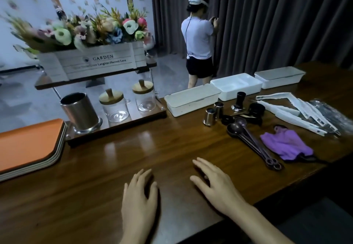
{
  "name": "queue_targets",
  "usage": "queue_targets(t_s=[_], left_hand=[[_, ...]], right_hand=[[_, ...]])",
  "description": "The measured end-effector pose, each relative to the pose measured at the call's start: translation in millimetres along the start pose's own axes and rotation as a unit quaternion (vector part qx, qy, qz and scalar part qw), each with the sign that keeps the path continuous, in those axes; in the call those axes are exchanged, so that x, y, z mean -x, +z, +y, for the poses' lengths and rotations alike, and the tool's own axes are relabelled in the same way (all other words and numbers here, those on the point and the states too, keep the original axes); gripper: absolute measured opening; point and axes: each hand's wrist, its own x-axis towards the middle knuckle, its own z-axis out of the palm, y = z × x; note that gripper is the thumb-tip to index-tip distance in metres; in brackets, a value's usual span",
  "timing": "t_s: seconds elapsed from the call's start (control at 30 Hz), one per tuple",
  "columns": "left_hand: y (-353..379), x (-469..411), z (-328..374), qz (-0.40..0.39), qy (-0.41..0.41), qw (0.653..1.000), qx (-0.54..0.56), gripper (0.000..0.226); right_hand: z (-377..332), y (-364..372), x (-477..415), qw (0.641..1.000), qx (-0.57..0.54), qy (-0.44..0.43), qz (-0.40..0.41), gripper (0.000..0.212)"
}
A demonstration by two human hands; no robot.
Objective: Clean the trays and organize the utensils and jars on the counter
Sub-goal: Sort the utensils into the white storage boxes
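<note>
My left hand (pixel 140 196) and my right hand (pixel 215 184) lie flat and empty on the wooden counter (pixel 114 167), fingers apart. A stack of trays with an orange one on top (pixel 28 144) sits at the left edge. Two glass jars with wooden lids (pixel 114 106) (pixel 144 96) and a steel canister (pixel 80 112) stand on a low shelf base. Dark measuring spoons (pixel 250 138), a purple cloth (pixel 286 144), small steel cups (pixel 212 113) and a tamper (pixel 239 101) lie to the right. Three white bins (pixel 191 100) (pixel 236 85) (pixel 280 76) line the far edge.
A flower box marked GARDEN (pixel 95 60) sits on the shelf above the jars. White packaged items and plastic wrap (pixel 305 114) lie at the far right. A person wearing a headset (pixel 198 39) stands beyond the counter by a grey curtain.
</note>
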Motion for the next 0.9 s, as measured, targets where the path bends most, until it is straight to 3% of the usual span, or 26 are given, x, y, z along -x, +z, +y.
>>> queue_targets(t_s=[0.13, 0.3, 0.5, 0.9], left_hand=[[18.9, -35.7, 29.2, -0.024, 0.025, 0.999, 0.041, 0.042], [33.3, -109.1, 93.2, -0.044, 0.101, 0.992, 0.062, 0.050], [50.6, -178.1, 162.1, -0.024, 0.114, 0.990, 0.075, 0.058], [110.4, -244.1, 204.6, 0.024, -0.013, 1.000, -0.005, 0.071]], right_hand=[[2.5, -34.6, -28.2, 0.999, -0.037, -0.006, 0.018, 0.076], [12.6, -102.1, -77.6, 0.994, -0.028, -0.030, 0.099, 0.071], [36.2, -167.8, -155.5, 0.989, 0.007, -0.049, 0.142, 0.067], [110.6, -228.8, -293.1, 0.994, 0.084, -0.076, -0.007, 0.080]])
